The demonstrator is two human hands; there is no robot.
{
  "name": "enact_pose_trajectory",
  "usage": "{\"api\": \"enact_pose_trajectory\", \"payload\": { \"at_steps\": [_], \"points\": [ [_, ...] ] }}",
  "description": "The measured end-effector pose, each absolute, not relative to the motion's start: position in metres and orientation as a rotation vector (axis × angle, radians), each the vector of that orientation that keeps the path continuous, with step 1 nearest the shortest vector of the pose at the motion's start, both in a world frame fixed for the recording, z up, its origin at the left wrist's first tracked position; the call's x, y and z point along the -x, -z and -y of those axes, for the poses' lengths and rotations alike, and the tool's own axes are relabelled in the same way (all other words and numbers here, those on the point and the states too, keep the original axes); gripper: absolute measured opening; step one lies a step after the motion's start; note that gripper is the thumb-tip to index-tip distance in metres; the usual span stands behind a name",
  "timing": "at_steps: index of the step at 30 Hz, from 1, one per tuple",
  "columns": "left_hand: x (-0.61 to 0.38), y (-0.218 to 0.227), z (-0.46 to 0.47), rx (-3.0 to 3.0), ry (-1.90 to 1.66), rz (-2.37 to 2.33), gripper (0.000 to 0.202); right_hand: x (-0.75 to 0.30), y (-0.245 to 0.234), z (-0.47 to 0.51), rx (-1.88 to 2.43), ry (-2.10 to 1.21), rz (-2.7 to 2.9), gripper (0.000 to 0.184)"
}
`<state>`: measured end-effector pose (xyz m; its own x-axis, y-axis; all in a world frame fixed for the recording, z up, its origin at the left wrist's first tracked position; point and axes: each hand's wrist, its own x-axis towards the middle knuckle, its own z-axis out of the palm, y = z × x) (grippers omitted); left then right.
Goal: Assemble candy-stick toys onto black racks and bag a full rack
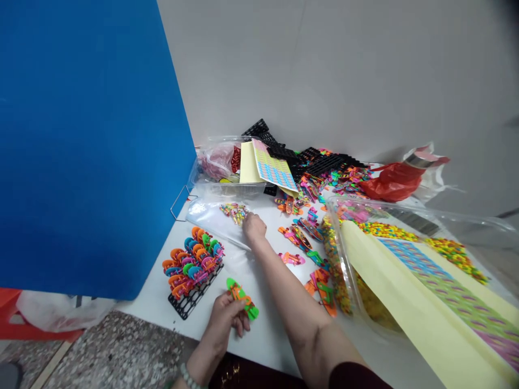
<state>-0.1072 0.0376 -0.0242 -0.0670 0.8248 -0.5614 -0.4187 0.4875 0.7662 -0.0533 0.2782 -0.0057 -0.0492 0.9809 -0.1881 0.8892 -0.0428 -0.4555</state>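
My left hand (227,317) grips a green toy skateboard (238,294) with orange parts, over the near edge of the table. Further forward, my right hand (255,229) is closed at a small heap of multicoloured pieces (233,212) lying on a clear plastic bag (206,210). Its fingertips are hidden, so whatever they pinch does not show. To the left, a black lattice rack (187,307) carries several rows of upright toy skateboards (192,262) in orange, blue, green and pink.
Loose toy skateboards (302,237) lie right of my right forearm. A clear tub (344,259) of small yellow, red and green pieces holds sticker sheets (438,286). Behind are black racks (324,162), another clear tub (203,175) and a red bag (393,181). A blue panel (89,146) borders the left.
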Motion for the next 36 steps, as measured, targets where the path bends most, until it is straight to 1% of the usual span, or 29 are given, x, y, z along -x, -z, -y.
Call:
{"api": "enact_pose_trajectory", "payload": {
  "at_steps": [3,7,10,15,18,23,30,36],
  "points": [
    [0.11,0.021,-0.036,-0.375,-1.132,-1.235,0.038,0.041,0.012,-0.272,2.057,-0.723,2.04,0.03],
    [0.106,0.019,-0.041,-0.317,-1.131,-1.152,0.045,0.016,0.004,-0.256,2.036,-0.677,2.048,0.026],
    [0.104,0.015,-0.043,-0.244,-1.18,-1.132,0.041,-0.004,-0.004,-0.233,1.941,-0.671,1.992,0.027],
    [0.106,0.009,-0.042,-0.17,-1.231,-1.109,0.024,-0.044,0.002,-0.151,1.402,-1.072,1.875,0.024],
    [0.106,0.014,-0.042,-0.096,-1.278,-1.099,0.019,-0.065,0.013,-0.094,1.253,-1.176,1.827,0.021],
    [0.091,0.023,-0.043,-0.066,-1.32,-1.095,0.022,-0.075,0.03,-0.048,1.274,-1.208,1.792,0.022],
    [0.084,0.025,-0.045,-0.091,-1.311,-1.138,0.021,-0.076,0.034,-0.056,1.285,-1.128,1.842,0.025],
    [0.087,0.025,-0.044,-0.132,-1.287,-1.167,0.019,-0.076,0.035,-0.055,1.294,-1.131,1.823,0.022]
  ]
}}
